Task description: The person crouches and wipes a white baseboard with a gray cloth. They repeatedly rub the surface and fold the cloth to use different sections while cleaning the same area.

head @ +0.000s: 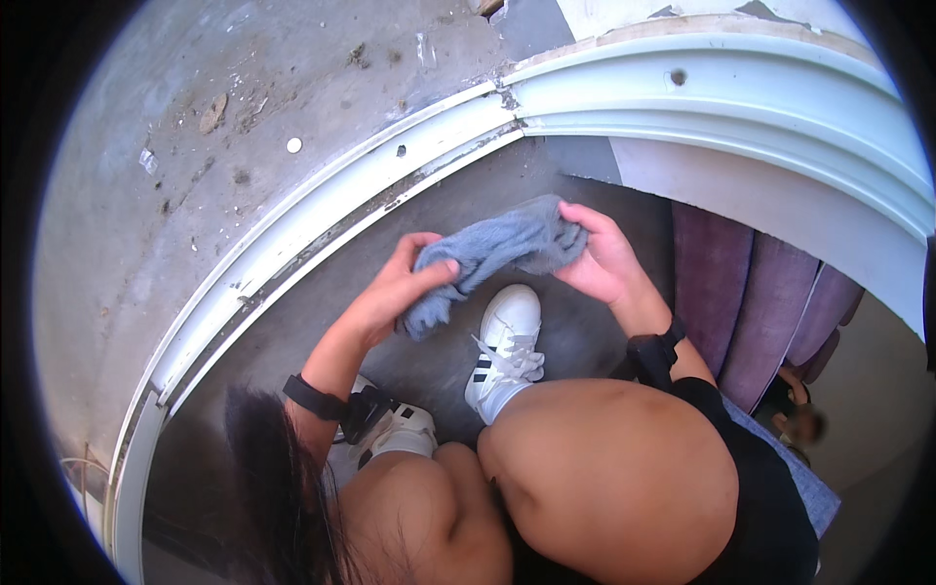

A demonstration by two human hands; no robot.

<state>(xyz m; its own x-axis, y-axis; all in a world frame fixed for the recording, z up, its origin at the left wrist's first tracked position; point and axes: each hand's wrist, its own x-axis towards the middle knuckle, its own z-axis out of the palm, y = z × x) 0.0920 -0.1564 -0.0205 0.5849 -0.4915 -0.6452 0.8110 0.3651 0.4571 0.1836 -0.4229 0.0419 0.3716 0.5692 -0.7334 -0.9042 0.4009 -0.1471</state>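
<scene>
A blue-grey cloth (497, 245), bunched and slightly twisted, stretches between my two hands above the floor. My left hand (402, 281) grips its lower left end, thumb on top. At the cloth's upper right end, my right hand (603, 256) holds it between thumb and fingers, some of which are hidden. Just below the cloth is a white sneaker (512, 329) with black stripes on my foot. Beyond the cloth runs the white metal track of a door or window frame (351, 186), with dirt in its groove.
The white upright frame (702, 80) joins the track at the top. Rough concrete floor (212, 168) with debris and a small white disc (294, 145) lies outside. Purple upholstered furniture (738, 292) stands at right, with another person (797, 417) near it.
</scene>
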